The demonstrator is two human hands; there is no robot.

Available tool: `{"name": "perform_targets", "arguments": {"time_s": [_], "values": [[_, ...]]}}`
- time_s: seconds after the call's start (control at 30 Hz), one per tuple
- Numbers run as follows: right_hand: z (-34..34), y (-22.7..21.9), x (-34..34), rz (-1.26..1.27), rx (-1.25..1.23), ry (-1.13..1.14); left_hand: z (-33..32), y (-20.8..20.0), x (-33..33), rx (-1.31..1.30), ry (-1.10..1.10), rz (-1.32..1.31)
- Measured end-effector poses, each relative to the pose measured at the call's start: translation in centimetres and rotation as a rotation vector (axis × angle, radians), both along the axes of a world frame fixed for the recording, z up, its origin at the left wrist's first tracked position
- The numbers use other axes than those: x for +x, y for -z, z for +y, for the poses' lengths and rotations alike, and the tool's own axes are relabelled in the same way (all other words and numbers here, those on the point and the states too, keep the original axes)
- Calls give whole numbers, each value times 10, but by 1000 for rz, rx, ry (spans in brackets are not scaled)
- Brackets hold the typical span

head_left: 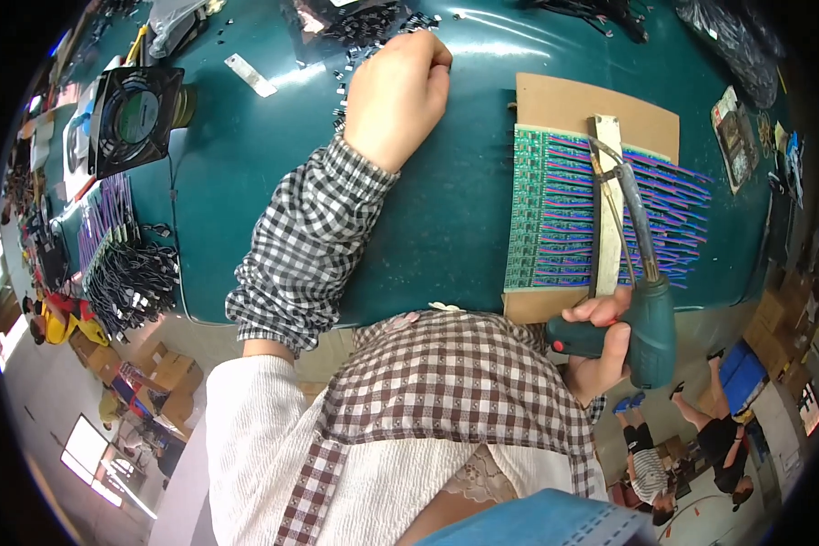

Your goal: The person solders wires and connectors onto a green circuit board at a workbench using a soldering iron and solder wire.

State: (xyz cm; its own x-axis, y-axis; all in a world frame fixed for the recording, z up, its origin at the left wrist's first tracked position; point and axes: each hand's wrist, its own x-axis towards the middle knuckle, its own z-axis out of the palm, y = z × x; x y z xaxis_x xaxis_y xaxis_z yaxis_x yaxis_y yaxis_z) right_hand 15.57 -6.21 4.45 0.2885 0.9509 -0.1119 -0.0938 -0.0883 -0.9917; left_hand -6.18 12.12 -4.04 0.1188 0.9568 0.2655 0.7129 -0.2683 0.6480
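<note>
My right hand (602, 357), at the table's near edge, is wrapped round the handle of a green soldering gun (655, 332). Its long metal barrel points away from me, over a panel of green circuit boards (526, 214) with rows of purple and blue wires (669, 218). A pale bar (609, 214) lies across the wires, and brown cardboard (601, 102) sits beneath the panel. My left hand (399, 91) is closed, its fingers curled down beside scattered small black connectors (359, 25) at the far side. Whatever its fingertips hold is hidden.
A black fan (136, 120) stands at the left. Below it hang bundled black cables (132, 282). A flat metal strip (250, 75) lies near the fan. Black leads (601, 14) and a plastic bag (733, 45) lie at the far right, above a worn box (734, 136).
</note>
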Motion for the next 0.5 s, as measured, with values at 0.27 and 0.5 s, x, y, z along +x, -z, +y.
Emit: {"name": "perform_targets", "arguments": {"time_s": [0.27,0.5], "values": [[-1,1,-2,21,13,62,8,-5,-3,-20,14,134],[-3,-6,-7,86,-61,99,6,-7,-2,45,63,186]]}}
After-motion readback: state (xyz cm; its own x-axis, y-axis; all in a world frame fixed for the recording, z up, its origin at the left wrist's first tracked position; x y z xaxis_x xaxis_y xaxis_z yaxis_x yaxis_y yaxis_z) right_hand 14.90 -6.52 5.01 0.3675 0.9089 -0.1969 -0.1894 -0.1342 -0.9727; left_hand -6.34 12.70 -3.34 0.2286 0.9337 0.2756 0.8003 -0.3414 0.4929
